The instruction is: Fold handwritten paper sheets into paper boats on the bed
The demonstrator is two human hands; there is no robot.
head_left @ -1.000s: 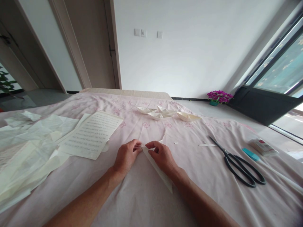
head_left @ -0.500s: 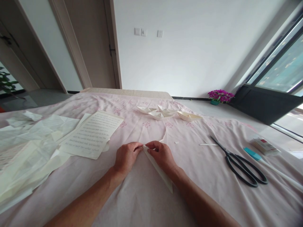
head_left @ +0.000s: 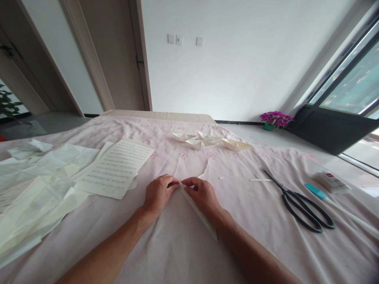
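Note:
A folded cream sheet of paper lies slantwise on the cloth in front of me, one long edge running toward my right forearm. My right hand covers much of it, thumb and index finger pinching its tip. At that same tip, my left hand has its thumb and fingers pressed together on the corner. The paper's far point peeks out beyond the right hand's knuckles. Farther back stand several folded paper boats, with one boat at their right end.
Loose written sheets and crumpled paper spread over the left of the pink cloth. Black scissors, paper strips, a teal-ended white tool and a small clear pack lie on the right.
Both hands keep their pinch at the paper's tip, with only a very slight shift of the fingers. The other things lie as before.

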